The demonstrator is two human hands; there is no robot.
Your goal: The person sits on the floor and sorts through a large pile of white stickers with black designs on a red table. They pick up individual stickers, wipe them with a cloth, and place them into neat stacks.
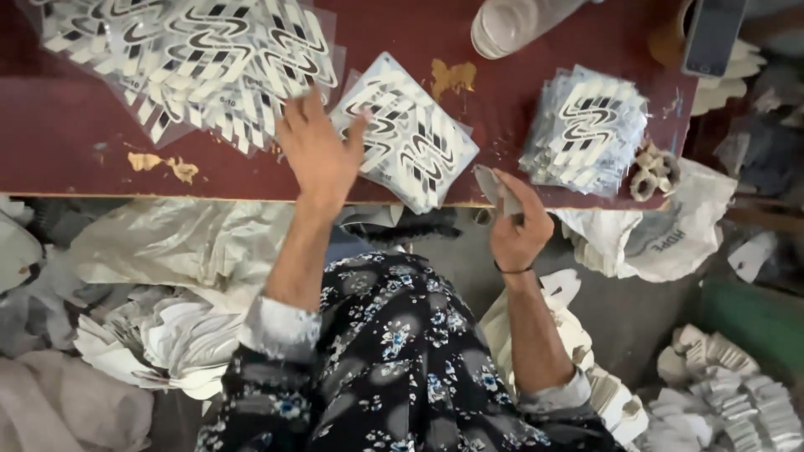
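Note:
My left hand (316, 149) lies flat on the dark red table (75, 134), fingers spread, thumb touching a clear sheet of black-and-white striped stickers (410, 134) that tilts over the table's front edge. Left of this hand spreads a big fan of similar sticker sheets (188, 54). At the table's front edge my right hand (515, 226) pinches a small grey piece (494, 186) between thumb and fingers. A neat stack of the same sheets (586, 130) rests to the right of it.
A clear plastic bottle (507, 23) lies at the table's far side; a dark phone (712, 33) stands at the far right. White plastic bags (662, 234) and heaps of white cut scraps (159, 339) cover the floor. Bundled white pieces (729, 393) sit low right.

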